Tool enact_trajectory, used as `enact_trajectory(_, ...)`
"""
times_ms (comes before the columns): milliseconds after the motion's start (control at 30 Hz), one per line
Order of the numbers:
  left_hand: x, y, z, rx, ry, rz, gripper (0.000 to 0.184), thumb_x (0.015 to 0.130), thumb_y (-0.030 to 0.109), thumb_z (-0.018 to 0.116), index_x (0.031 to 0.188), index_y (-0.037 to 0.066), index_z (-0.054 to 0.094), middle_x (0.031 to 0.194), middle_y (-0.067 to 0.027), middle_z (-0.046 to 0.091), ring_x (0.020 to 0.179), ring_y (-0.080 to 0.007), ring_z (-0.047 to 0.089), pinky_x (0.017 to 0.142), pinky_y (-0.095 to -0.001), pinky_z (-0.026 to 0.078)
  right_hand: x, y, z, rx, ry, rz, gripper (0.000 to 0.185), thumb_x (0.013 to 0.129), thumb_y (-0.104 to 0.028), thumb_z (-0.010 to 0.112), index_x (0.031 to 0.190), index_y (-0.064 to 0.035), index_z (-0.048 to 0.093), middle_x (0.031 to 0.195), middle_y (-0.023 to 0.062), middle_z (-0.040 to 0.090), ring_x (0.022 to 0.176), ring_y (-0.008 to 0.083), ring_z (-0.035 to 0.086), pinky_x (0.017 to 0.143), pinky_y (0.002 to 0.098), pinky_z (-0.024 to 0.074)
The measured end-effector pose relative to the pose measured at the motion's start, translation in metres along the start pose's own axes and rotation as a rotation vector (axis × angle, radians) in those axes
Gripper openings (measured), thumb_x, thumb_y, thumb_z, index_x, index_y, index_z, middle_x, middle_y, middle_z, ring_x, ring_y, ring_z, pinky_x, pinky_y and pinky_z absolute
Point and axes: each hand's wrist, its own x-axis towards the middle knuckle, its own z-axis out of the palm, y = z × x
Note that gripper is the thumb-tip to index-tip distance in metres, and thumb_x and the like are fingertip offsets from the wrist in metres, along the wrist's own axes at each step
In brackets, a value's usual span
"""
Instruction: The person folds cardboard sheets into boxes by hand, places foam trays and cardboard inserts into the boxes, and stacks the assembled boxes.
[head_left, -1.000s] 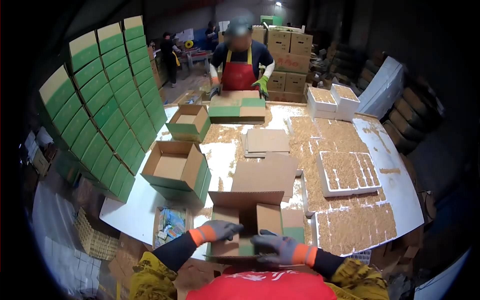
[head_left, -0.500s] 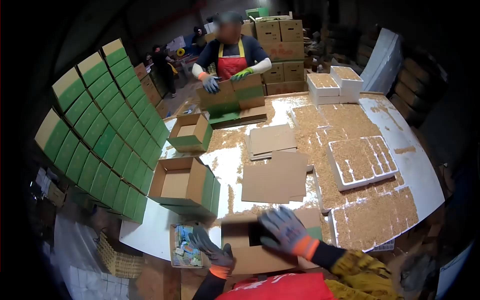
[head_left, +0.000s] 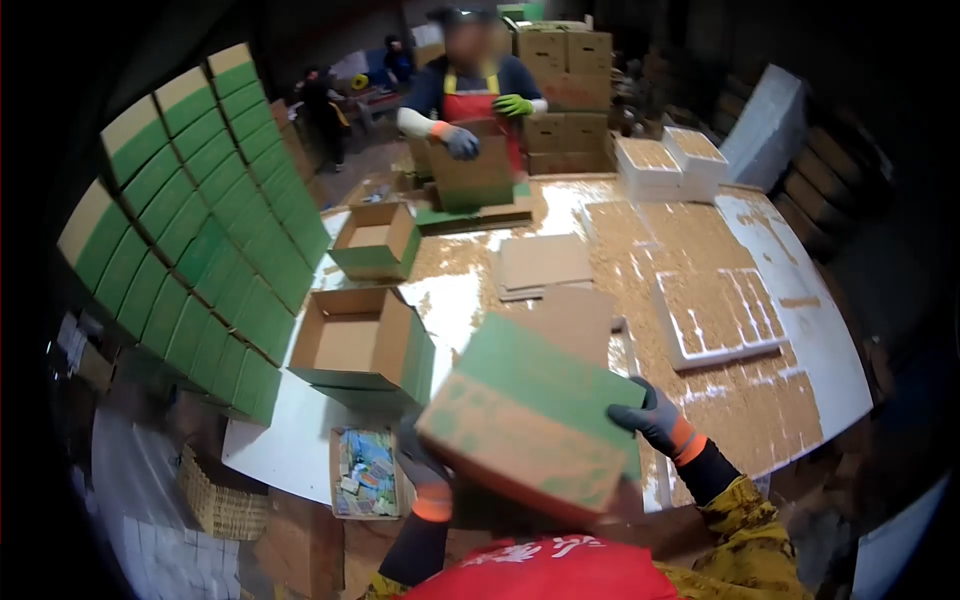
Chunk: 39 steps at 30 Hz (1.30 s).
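A green and brown cardboard box [head_left: 535, 405] is held tilted above the near edge of the table, its closed, dusty faces towards me. My right hand [head_left: 655, 415], in a grey glove with an orange cuff, grips its right edge with the thumb on the green face. My left hand [head_left: 422, 468], gloved the same way, is closed against the box's left side; its fingers are partly hidden and blurred. Just left of that hand lies a small open carton [head_left: 368, 475] of colourful packets. Behind the box are flat cardboard sheets [head_left: 545, 262].
Two open boxes, a near one [head_left: 350, 345] and a far one [head_left: 375, 240], stand on the table's left. Green boxes [head_left: 200, 230] are stacked beyond. White trays [head_left: 720, 320] with brown crumbly material lie right. Across the table, a co-worker [head_left: 475, 100] handles a cardboard box [head_left: 475, 175].
The box has been lifted off the table and turned, so its outer faces now show. My right hand has moved from its top to its right edge. The co-worker's box has been turned.
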Motion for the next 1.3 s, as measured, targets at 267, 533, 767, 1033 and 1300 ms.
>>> enact_trajectory(267,0.07,-0.102,-0.127,0.104,-0.699,-0.727,0.05,0.098,0.04,0.04,0.134,0.006,0.047,0.143,-0.0106,0.039,0.13,-0.0184,0.037,0.11,-0.0341,0.023,-0.069,0.123,0.104,-0.918,-0.239,-0.51,0.039,0.08,-0.03,0.063,0.113,-0.0107,0.055,0.128,0.0136,0.049,0.11,0.0332,0.049,0.089,0.042,0.046)
enact_trajectory(533,0.065,-0.154,-0.189,1.193,-0.805,0.016,0.035,0.095,0.017,0.045,0.126,0.003,0.049,0.126,-0.0185,0.049,0.111,-0.0282,0.049,0.1,-0.0371,0.038,-0.153,0.271,-0.008,-0.182,1.574,0.047,0.058,0.09,-0.025,0.056,0.137,0.0022,0.035,0.134,0.0157,0.043,0.121,0.0273,0.041,0.105,0.0371,0.0327)
enact_trajectory(767,-0.002,-0.101,-0.066,0.901,-0.44,-0.247,0.054,0.09,0.016,0.057,0.137,-0.002,0.039,0.133,-0.0192,0.048,0.121,-0.0266,0.048,0.102,-0.0336,0.036,-0.119,0.215,-0.015,0.621,1.578,-0.209,0.076,0.086,-0.031,0.067,0.144,-0.0049,0.025,0.139,0.013,0.041,0.118,0.0262,0.047,0.094,0.0451,0.0461)
enact_trajectory(1033,0.001,-0.094,-0.051,1.088,-0.529,-0.165,0.057,0.09,0.025,0.057,0.136,-0.003,0.038,0.13,-0.0228,0.051,0.123,-0.0319,0.047,0.101,-0.033,0.038,-0.166,0.205,-0.04,0.881,1.056,-0.487,0.062,0.088,-0.018,0.057,0.142,-0.0069,0.029,0.136,0.0135,0.043,0.117,0.0295,0.048,0.095,0.0442,0.0444)
enact_trajectory(1300,-0.006,-0.067,-0.038,0.675,-0.442,-0.523,0.064,0.094,0.043,0.049,0.14,0.0,0.035,0.142,-0.0166,0.041,0.131,-0.0248,0.039,0.106,-0.0308,0.032,-0.144,0.048,0.005,0.493,0.6,-0.268,0.049,0.087,-0.014,0.056,0.132,0.0006,0.042,0.117,0.012,0.057,0.102,0.0212,0.058,0.087,0.0336,0.0476)
